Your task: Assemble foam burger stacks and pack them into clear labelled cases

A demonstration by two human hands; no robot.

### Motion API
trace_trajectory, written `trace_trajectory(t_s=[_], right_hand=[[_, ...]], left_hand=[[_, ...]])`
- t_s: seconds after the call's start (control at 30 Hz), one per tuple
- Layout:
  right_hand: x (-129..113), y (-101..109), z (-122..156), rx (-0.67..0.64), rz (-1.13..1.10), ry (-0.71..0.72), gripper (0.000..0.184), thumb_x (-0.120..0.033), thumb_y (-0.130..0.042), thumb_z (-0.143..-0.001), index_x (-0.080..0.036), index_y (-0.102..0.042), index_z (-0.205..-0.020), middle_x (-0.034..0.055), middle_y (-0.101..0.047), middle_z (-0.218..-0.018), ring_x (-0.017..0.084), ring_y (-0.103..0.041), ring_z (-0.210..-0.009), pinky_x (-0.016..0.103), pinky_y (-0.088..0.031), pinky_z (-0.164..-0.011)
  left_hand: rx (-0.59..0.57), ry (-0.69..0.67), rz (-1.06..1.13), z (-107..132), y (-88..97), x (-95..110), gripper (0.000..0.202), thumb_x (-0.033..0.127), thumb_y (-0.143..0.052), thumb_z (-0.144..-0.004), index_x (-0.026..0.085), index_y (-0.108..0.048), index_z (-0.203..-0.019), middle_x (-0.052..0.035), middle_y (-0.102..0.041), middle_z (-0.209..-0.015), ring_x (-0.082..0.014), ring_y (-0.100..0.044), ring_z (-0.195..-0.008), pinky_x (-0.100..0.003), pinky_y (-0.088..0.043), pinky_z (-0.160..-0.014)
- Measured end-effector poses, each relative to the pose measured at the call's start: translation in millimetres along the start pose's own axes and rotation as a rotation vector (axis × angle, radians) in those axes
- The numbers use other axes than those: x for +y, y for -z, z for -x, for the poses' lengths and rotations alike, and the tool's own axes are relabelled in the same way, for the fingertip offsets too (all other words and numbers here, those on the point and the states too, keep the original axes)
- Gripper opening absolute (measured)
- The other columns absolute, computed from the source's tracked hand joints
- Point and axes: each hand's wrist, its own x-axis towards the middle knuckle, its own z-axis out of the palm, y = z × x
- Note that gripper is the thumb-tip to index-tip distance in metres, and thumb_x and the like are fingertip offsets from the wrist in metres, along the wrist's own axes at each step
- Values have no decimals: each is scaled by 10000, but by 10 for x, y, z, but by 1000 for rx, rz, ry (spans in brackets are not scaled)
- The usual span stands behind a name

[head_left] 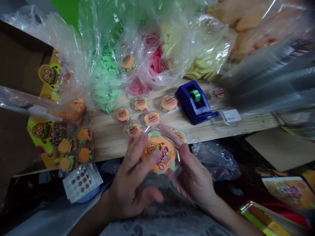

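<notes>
In front of my body, my right hand (195, 175) grips a clear plastic pack holding a burger-shaped sweet (169, 157) by its right side. A label with a smiling burger and lettering shows on the pack's front. My left hand (133, 178) lies over the pack's left side, its fingers spread and one fingertip against the label. Just beyond, several smaller packed burger sweets (152, 118) rest on the wooden table (105, 141). A blue tape dispenser (188, 108) with a green-cored roll stands to their right.
Clear bags of green pieces (107, 88), pink pieces (156, 60) and pale yellow slices (199, 70) line the back. Orange pieces (76, 109) and burger-printed boxes (40, 131) are at left. A sticker sheet (82, 182) lies below the table edge. A plastic bag (216, 160) hangs right.
</notes>
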Motion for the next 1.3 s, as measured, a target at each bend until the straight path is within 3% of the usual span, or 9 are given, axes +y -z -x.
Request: trace_trajectory(t_s=[0.13,0.23,0.37,0.5,0.73,0.83,1.0,1.2,1.3], right_hand=[[39,1,21,42,53,145,352,-460,-532,-882,-314,-590,-1196,-7,-511,-1395,227,-362,-1356,441,-288,-1128],[27,42,52,20,114,206,293,-406,-520,-902,-329,-634,-1161,-6,-584,-1322,235,-458,-1292,435,-375,-1081],[20,107,103,-52,295,260,286,-390,-479,-928,-351,-647,-1156,-22,-580,-1328,214,-466,-1285,373,-391,-1068],[59,181,127,-77,438,312,289,-367,-460,-945,-375,-628,-1180,-34,-546,-1363,189,-425,-1312,351,-355,-1084],[70,412,146,-147,599,79,260,-396,-529,-907,-369,-663,-1129,24,-593,-1306,214,-498,-1246,427,-360,-1061],[120,511,171,-109,546,-14,226,-421,-605,-851,-337,-715,-1030,52,-635,-1243,222,-533,-1208,425,-415,-1008],[322,657,214,48,290,-35,170,-424,-788,-659,-298,-743,-763,33,-652,-1143,196,-649,-999,345,-509,-870],[310,643,222,84,555,50,187,-413,-723,-738,-229,-730,-713,8,-627,-697,123,-599,-669,226,-494,-645],[272,590,224,76,612,21,240,-435,-691,-759,-205,-700,-689,7,-625,-667,125,-580,-632,233,-481,-615]], left_hand=[[256,453,278,28,-13,41,530,464,-491,-885,272,-418,-1374,-81,-445,-1424,-240,-433,-1303,-374,-421,-1047],[224,719,604,41,-5,52,404,453,-563,-849,241,-603,-1190,-70,-650,-1163,-189,-629,-1038,-277,-531,-859],[305,923,842,118,-40,5,305,460,-675,-759,216,-702,-940,-47,-720,-951,-181,-658,-906,-278,-527,-805],[346,904,836,165,-80,-48,231,434,-670,-773,233,-697,-884,-2,-703,-853,-134,-636,-829,-234,-501,-766],[-28,688,578,39,17,-94,92,226,-567,-845,218,-648,-887,26,-614,-810,-88,-560,-760,-172,-436,-711],[-139,771,635,123,-61,-138,88,237,-541,-847,199,-621,-855,19,-614,-796,-98,-561,-742,-188,-434,-694],[-128,929,697,355,-205,-213,152,329,-535,-849,194,-602,-837,9,-596,-803,-118,-547,-768,-215,-423,-717],[-313,939,650,398,-44,-198,176,336,-557,-833,207,-668,-877,-8,-579,-853,-145,-538,-838,-246,-399,-789],[-307,907,610,415,-36,-164,202,335,-530,-854,220,-691,-898,-12,-576,-853,-143,-536,-828,-246,-399,-782]])
